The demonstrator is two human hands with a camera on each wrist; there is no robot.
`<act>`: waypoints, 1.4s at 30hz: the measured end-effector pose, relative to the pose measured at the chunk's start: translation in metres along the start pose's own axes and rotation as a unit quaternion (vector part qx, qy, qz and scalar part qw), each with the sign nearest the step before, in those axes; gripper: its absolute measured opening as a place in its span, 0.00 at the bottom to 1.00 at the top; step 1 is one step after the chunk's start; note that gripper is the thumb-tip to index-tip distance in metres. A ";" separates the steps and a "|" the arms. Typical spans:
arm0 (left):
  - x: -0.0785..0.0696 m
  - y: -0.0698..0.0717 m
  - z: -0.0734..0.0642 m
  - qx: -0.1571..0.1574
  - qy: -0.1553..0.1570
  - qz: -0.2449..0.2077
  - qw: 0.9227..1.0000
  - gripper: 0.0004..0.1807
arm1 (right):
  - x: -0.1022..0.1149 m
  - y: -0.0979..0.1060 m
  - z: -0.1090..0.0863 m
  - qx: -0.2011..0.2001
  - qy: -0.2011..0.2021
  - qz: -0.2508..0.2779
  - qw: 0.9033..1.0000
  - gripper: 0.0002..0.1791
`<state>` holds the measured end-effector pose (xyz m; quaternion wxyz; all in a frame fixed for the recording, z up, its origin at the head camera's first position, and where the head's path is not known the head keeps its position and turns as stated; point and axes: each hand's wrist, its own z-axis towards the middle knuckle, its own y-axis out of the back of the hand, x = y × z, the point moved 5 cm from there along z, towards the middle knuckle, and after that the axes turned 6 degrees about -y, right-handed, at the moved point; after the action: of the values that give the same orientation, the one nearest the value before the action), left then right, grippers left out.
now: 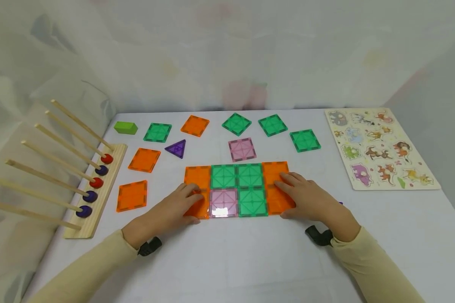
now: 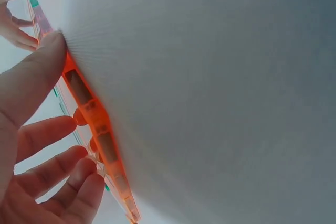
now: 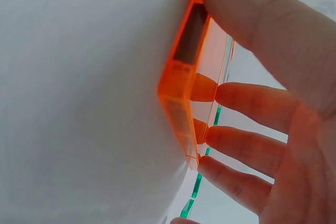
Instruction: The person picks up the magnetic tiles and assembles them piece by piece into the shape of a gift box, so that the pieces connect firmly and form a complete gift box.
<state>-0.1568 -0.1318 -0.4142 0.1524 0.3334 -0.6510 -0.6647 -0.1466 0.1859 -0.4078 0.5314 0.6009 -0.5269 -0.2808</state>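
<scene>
Flat translucent magnetic tiles lie edge to edge in a two-row block in the middle of the table in the head view. Green tiles (image 1: 223,176) and a pink tile (image 1: 223,198) fill its centre, with orange tiles at both ends. My left hand (image 1: 172,206) rests on the near left orange tile (image 2: 107,142), its thumb at the near corner and fingertips on top. At the other end, my right hand (image 1: 309,198) touches the right-hand orange tiles (image 1: 274,168), fingers spread over them. The right wrist view shows that thumb against the near orange tile's edge (image 3: 191,32).
Loose orange tiles (image 1: 132,196), green tiles (image 1: 305,140), a pink tile (image 1: 242,149) and a purple triangle (image 1: 176,148) lie around the block. A wooden peg rack (image 1: 110,168) with beads and a green block (image 1: 125,127) stand left. An animal puzzle board (image 1: 383,147) lies right.
</scene>
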 end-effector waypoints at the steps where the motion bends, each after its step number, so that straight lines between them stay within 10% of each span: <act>1: 0.000 0.000 0.001 -0.003 -0.002 0.005 1.000 0.35 | 0.000 0.000 0.000 0.000 0.001 0.000 1.000 0.47; 27: -0.002 0.003 0.012 0.011 0.032 0.004 0.999 0.35 | -0.006 -0.002 0.001 -0.004 -0.010 0.016 1.000 0.47; 42: 0.009 0.046 0.148 0.041 0.056 -0.058 0.996 0.33 | -0.004 -0.002 0.002 -0.004 -0.005 0.021 1.000 0.47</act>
<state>-0.2696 -0.0293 -0.3825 0.1361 0.4132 -0.6480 -0.6252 -0.1487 0.1886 -0.4115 0.5367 0.5862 -0.5411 -0.2748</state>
